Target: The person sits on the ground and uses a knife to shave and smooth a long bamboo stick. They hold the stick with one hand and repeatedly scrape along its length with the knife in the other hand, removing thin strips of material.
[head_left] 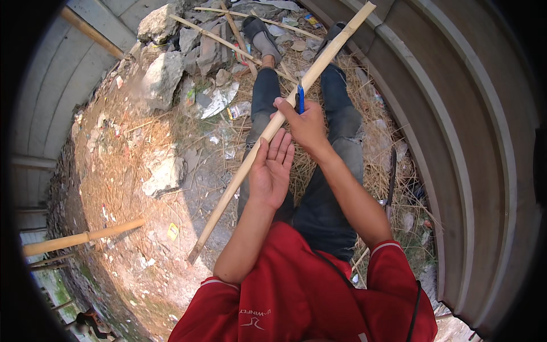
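Note:
A long, pale split bamboo strip [228,188] slants across my lap, from near my right foot down to the lower left. My right hand [307,125] is closed around a blue utility knife [300,100], whose blade points away from me beside the strip. The right thumb lies over the strip's near face. Below it, my left hand [270,174] is turned palm up with fingers stretched out, its thumb tip against the strip's edge. Whether the left fingers touch the strip underneath cannot be made out.
My outstretched legs [336,122] lie on ground strewn with straw and litter. Pale rocks [162,80] and thin bamboo sticks [213,37] lie ahead. A corrugated metal wall [456,131] rises close on the right; a bamboo pole [85,236] sticks in from the left.

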`<state>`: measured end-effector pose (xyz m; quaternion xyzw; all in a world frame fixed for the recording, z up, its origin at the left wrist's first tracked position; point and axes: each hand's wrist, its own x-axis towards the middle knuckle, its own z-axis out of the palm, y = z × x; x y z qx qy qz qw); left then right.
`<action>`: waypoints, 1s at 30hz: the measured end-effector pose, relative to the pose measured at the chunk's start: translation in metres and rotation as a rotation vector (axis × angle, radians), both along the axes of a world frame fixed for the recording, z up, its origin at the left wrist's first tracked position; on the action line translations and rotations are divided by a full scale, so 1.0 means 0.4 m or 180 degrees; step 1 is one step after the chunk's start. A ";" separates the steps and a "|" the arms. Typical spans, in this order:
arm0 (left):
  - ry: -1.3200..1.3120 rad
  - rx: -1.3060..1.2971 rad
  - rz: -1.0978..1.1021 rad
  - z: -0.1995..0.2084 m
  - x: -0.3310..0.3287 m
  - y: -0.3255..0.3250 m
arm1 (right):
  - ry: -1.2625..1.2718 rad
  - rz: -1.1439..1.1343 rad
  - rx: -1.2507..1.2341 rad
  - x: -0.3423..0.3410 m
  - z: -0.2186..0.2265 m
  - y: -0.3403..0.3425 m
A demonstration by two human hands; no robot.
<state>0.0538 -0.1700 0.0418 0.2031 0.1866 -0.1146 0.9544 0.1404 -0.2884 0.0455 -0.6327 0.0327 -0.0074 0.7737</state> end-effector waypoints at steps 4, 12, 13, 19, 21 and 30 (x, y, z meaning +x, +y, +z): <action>-0.0451 0.2144 -0.0418 -0.001 -0.087 0.063 | 0.0088 -0.0255 -0.0253 0.021 -0.035 -0.023; -0.2017 0.5959 -0.0500 -0.090 -0.145 0.238 | -0.0076 -0.0468 -0.0450 0.092 -0.003 -0.080; -0.1722 0.5540 -0.0921 -0.105 -0.158 0.246 | -0.0080 -0.0474 -0.0417 0.100 0.002 -0.082; -0.1576 0.4886 -0.0265 -0.156 -0.164 0.215 | -0.0267 0.0149 -0.0999 0.086 0.012 -0.088; -0.1058 0.4249 -0.0657 -0.143 -0.152 0.211 | -0.0347 0.0497 -0.1572 0.037 0.001 -0.083; -0.0691 0.3514 -0.1254 -0.064 -0.094 0.213 | -0.1012 0.1727 -0.3131 -0.184 -0.016 -0.021</action>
